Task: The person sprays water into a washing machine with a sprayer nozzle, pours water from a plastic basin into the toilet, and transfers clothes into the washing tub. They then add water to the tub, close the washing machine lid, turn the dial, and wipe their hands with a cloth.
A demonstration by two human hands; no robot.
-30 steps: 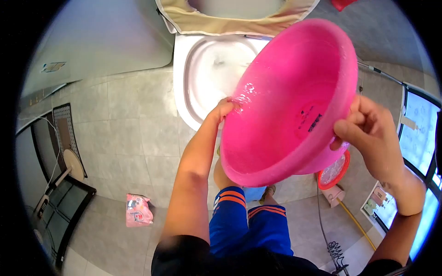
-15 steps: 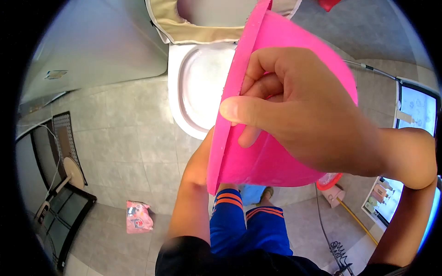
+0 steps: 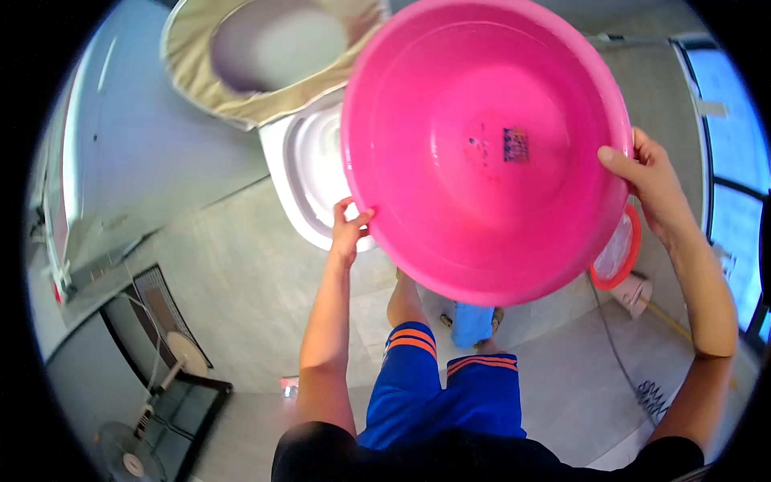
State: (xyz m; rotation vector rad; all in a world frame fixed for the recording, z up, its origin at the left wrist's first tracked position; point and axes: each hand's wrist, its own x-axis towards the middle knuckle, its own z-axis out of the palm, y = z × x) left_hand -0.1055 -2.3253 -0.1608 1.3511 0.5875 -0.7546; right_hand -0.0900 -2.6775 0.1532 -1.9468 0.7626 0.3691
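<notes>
Head: basin seemingly in both hands

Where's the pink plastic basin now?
In the head view, the round pink plastic basin is right of centre, held between left hand and right hand, partly over the white toilet bowl.

Blue-white light is coming from the window at right; shine is marking my basin. The round wide view is bending toward black corners.
</notes>
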